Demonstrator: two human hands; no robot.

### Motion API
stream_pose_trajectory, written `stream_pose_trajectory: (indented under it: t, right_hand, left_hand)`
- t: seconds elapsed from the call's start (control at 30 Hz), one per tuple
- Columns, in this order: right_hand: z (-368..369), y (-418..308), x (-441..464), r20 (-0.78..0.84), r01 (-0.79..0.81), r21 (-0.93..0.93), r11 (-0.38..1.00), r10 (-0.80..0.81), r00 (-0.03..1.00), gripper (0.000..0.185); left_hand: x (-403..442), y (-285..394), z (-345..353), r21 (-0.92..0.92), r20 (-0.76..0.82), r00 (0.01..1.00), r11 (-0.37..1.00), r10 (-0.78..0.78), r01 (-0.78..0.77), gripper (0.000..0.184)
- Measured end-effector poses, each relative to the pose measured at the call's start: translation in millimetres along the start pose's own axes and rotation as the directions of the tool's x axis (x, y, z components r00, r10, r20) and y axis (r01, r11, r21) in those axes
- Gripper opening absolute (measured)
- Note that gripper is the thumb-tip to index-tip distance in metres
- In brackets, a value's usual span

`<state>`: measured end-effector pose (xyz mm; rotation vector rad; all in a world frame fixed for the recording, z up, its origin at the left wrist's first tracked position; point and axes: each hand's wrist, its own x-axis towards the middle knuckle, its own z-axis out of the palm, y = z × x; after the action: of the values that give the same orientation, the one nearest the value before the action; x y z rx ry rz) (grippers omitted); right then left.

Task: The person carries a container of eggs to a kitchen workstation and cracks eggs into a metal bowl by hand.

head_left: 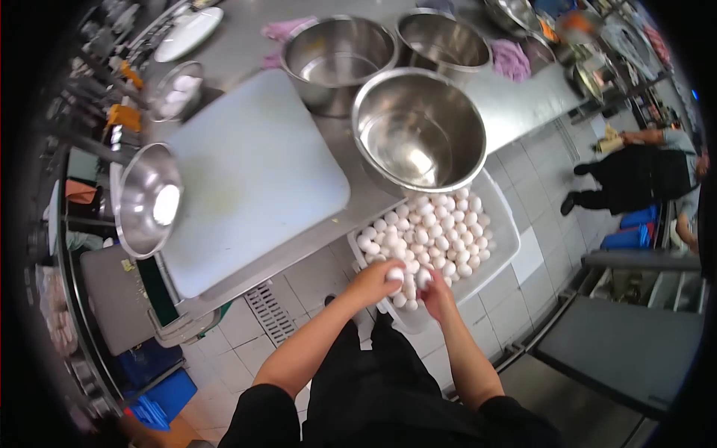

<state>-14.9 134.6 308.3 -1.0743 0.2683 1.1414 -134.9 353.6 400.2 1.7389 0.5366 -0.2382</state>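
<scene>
Many white eggs (448,228) fill a white plastic tub (504,216) in front of me, below the counter's edge. My left hand (373,284) is at the tub's near left side, its fingers closed round a white egg (394,275). Just to its right, my right hand (437,293) has its fingers round another egg (424,278). Both hands are over the eggs in the tub. Beyond them, a large steel bowl (399,119) sits at the counter's edge, partly above the tub, with no eggs visible inside.
A white cutting board (254,179) lies on the steel counter (246,45). Around it are a steel bowl (138,209), a small bowl with eggs (178,93), and more steel bowls (340,56) (444,41). A person in a dark apron (650,175) stands at the right.
</scene>
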Motion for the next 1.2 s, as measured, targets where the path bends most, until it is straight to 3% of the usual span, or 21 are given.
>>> stream_pose_trajectory:
  t: [0.07,0.1,0.13,0.2,0.23,0.3,0.33,0.4,0.5,0.6,0.67,0.73,0.8,0.87,0.9,0.93,1.0,1.07,1.1,1.13,1.2]
  right_hand:
    - [16,-9,-51,0.146,-0.055,0.024,0.998,0.051,0.988,0.054]
    - [26,-13,-68,0.191,-0.080,-0.005,0.997,0.080,0.978,0.053]
    - [42,-18,-83,0.240,-0.098,-0.037,0.995,0.104,0.965,0.053]
    - [85,-34,-112,0.359,-0.115,-0.241,0.964,0.199,0.912,0.053]
    - [114,-41,-119,0.394,-0.112,-0.266,0.957,0.214,0.894,0.053]
    - [195,-45,-123,0.541,-0.002,-0.398,0.917,0.237,0.807,0.051]
    - [265,-50,-115,0.606,0.127,-0.487,0.864,0.229,0.762,0.052]
    - [368,-47,-102,0.626,0.269,-0.580,0.769,0.210,0.751,0.053]
    - [498,-20,-59,0.714,0.430,-0.468,0.772,0.044,0.699,0.045]
    - [613,6,-23,0.700,0.489,-0.373,0.788,-0.107,0.706,0.043]
    - [673,24,11,0.683,0.475,-0.334,0.814,-0.138,0.717,0.045]
    - [723,37,36,0.616,0.473,-0.375,0.797,-0.166,0.770,0.042]
    - [753,43,51,0.625,0.478,-0.393,0.786,-0.153,0.765,0.043]
    - [768,44,61,0.634,0.483,-0.411,0.773,-0.139,0.761,0.045]
    - [771,43,66,0.588,0.516,-0.328,0.791,-0.257,0.767,0.047]
    - [772,40,68,0.527,0.553,-0.245,0.797,-0.369,0.765,0.050]
    - [776,43,70,0.465,0.568,-0.210,0.796,-0.430,0.774,0.049]
    - [777,46,70,0.457,0.637,-0.309,0.706,-0.477,0.751,0.049]
    - [779,44,66,0.615,0.663,-0.383,0.643,-0.359,0.703,0.048]
    - [778,36,61,0.617,0.661,-0.380,0.647,-0.355,0.702,0.048]
    - [774,13,45,0.682,0.612,-0.366,0.701,-0.245,0.689,0.046]
  left_hand:
    - [-63,15,-24,-0.476,0.097,0.994,0.875,-0.047,0.088,0.036]
    - [-95,13,-32,-0.685,0.095,0.993,0.720,-0.063,0.111,0.039]
    - [-130,20,-46,-0.692,0.033,0.997,0.718,-0.072,0.074,0.039]
    - [-201,40,-74,-0.917,-0.130,0.991,0.377,0.024,-0.130,0.048]
    - [-225,40,-87,-0.909,-0.179,0.984,0.378,0.023,-0.174,0.048]
    - [-272,31,-121,-0.800,-0.464,0.886,0.428,0.004,-0.421,0.052]
    - [-293,26,-155,-0.682,-0.577,0.802,0.632,-0.155,-0.368,0.047]
    - [-310,22,-216,-0.551,-0.730,0.654,0.737,-0.199,-0.391,0.037]
    - [-310,8,-311,-0.482,-0.834,0.500,0.749,-0.234,-0.455,0.018]
    - [-293,-22,-412,-0.407,-0.879,0.439,0.769,-0.184,-0.493,0.036]
    - [-274,-7,-461,-0.427,-0.899,0.338,0.735,-0.280,-0.526,0.044]
    - [-254,-16,-508,-0.364,-0.919,0.345,0.751,-0.192,-0.551,0.046]
    - [-247,-22,-537,-0.361,-0.917,0.340,0.798,-0.209,-0.483,0.047]
    - [-251,-29,-556,-0.350,-0.928,0.318,0.738,-0.192,-0.577,0.049]
    - [-260,-31,-563,-0.371,-0.928,0.296,0.664,-0.228,-0.650,0.049]
    - [-268,-21,-563,-0.370,-0.922,0.185,0.630,-0.341,-0.683,0.049]
    - [-283,-20,-565,-0.318,-0.935,0.146,0.582,-0.323,-0.748,0.044]
    - [-254,-28,-566,-0.290,-0.956,0.181,0.677,-0.230,-0.676,0.045]
    - [-242,-10,-563,-0.224,-0.965,0.226,0.857,-0.130,-0.464,0.046]
    - [-231,7,-550,-0.298,-0.934,0.298,0.887,-0.196,-0.353,0.048]
    - [-235,33,-546,-0.365,-0.909,0.360,0.819,-0.210,-0.442,0.048]
